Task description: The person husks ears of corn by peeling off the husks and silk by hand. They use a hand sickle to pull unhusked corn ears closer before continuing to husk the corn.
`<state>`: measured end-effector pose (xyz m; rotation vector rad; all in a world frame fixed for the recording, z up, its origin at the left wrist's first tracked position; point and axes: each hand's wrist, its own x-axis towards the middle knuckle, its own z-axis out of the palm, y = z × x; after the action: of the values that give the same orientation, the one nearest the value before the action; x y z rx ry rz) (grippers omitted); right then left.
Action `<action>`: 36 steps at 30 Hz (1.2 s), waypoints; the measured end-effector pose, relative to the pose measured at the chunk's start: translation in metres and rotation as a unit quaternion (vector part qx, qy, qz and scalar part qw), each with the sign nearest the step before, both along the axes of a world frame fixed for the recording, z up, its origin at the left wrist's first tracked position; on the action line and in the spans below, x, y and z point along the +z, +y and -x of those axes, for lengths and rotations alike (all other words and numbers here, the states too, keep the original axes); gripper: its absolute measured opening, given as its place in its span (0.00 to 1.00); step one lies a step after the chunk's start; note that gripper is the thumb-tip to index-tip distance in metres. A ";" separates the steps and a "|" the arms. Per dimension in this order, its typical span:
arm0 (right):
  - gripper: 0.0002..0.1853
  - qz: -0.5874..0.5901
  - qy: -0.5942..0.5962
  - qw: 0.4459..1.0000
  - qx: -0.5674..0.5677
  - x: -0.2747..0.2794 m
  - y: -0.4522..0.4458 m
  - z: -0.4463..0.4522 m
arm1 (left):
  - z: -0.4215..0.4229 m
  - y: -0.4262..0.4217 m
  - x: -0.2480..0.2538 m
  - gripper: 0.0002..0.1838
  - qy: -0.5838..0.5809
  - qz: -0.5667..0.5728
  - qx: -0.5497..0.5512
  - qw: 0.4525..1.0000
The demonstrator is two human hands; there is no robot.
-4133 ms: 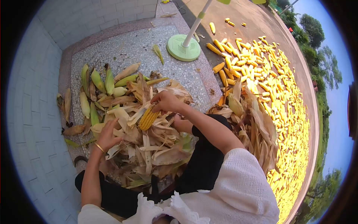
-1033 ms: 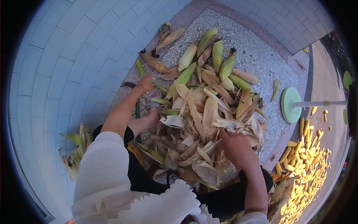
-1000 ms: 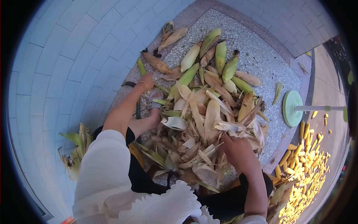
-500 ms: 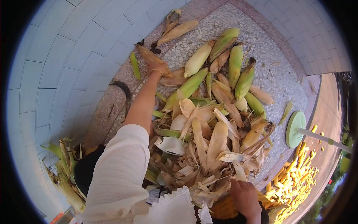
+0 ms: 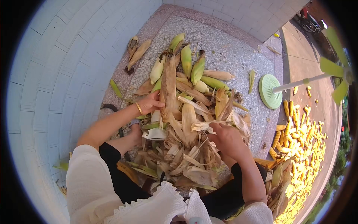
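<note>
My left hand (image 5: pixel 151 102), a bangle at its wrist, is closed on a dry brown ear of corn in its husk (image 5: pixel 169 80), held upright above the heap. Over the right side of the loose husk pile (image 5: pixel 194 149) is my right hand (image 5: pixel 223 138), its fingers curled near a pale husk strip; whether they grip anything is hidden. Several unhusked green ears (image 5: pixel 186 61) lie behind the pile, with dry-husked ears among them. Two dry ears (image 5: pixel 140 53) rest apart at the upper left.
A fan with a round green base (image 5: pixel 270 91) and a slanted pole stands at the right. Beyond it, husked yellow cobs (image 5: pixel 298 138) cover the sunlit ground. A tiled wall (image 5: pixel 48 82) rises on the left. A dark curved object (image 5: pixel 109 107) lies near my left foot.
My left hand took hold of the dry ear at the upper left and brought it over the pile. The view has turned and shifted; my right hand stays by the pile's right side.
</note>
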<state>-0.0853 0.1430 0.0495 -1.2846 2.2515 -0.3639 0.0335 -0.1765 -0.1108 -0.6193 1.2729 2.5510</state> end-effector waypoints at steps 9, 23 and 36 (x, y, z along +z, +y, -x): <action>0.13 0.253 -0.358 0.837 -0.327 0.009 0.015 0.026 | -0.023 0.178 0.146 0.52 0.031 -0.001 -0.193 0.981; 0.15 0.232 -0.139 0.927 -0.259 -0.006 0.000 0.026 | -0.024 0.179 0.094 0.41 0.080 0.465 -0.126 0.873; 0.07 0.423 -0.436 0.709 -0.358 -0.026 -0.063 -0.004 | 0.001 0.145 0.102 0.25 0.026 0.177 0.150 0.972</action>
<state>-0.0815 0.0803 0.0234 -0.2388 1.5655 -1.9816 0.0330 -0.0314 -0.0087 -0.8808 1.7989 2.6001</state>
